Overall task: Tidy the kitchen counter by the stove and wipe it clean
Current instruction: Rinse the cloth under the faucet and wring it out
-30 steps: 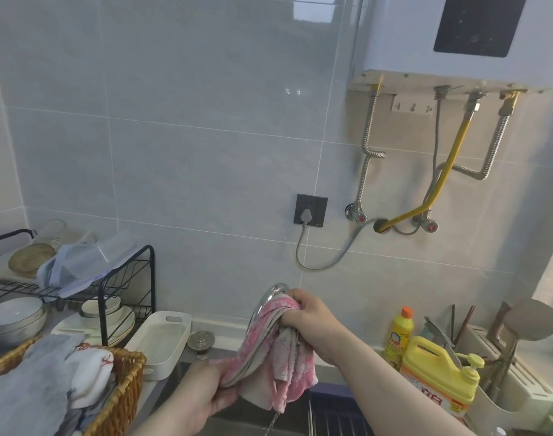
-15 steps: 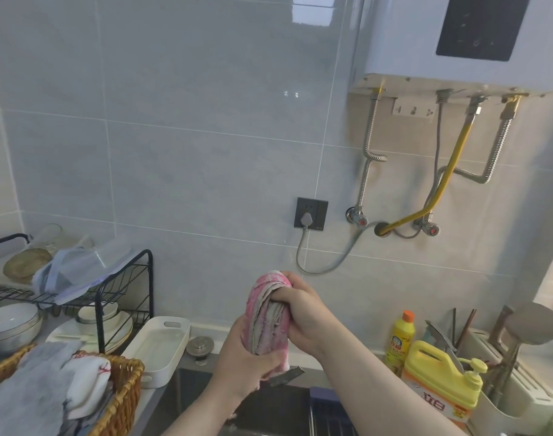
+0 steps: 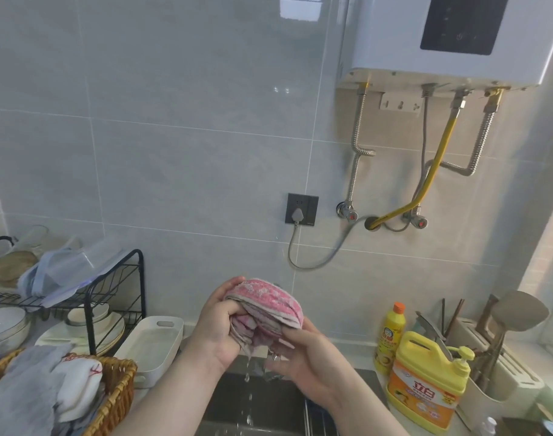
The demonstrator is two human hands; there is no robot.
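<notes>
At the far left I see a wicker basket (image 3: 119, 388) piled with grey and white cloths. Behind it stands a black wire dish rack (image 3: 117, 278). Its top shelf carries clear plastic ware, and stacked plates (image 3: 108, 328) sit below. A white bowl (image 3: 4, 325) is at the left edge. Just right of the rack, a white rectangular dish (image 3: 152, 344) sits beside the sink (image 3: 268, 401).

In the middle, over the sink, both hands hold the pink cloth (image 3: 265, 297), which is bunched into a thick wad. The left hand (image 3: 215, 328) grips its left side, with the fingers wrapped over the top and the thumb curled into the folds. The right hand (image 3: 306, 363) grips from below and to the right, its fingers curled up into the hanging folds. Water drops (image 3: 246, 377) fall from the cloth into the dark basin.

On the tiled wall above and just right of the hands is a dark socket (image 3: 302, 208) with a white plug in it. Further right, a white water heater (image 3: 394, 36) hangs with metal hoses and one yellow hose (image 3: 438, 158) beneath it.

On the pale counter (image 3: 364, 360) right of the sink stands a small yellow bottle (image 3: 391, 335) with an orange cap. In front of it is a large yellow detergent jug (image 3: 426, 382) with a pump. A white utensil holder (image 3: 501, 382) stands at the far right with chopsticks and a spatula in it.
</notes>
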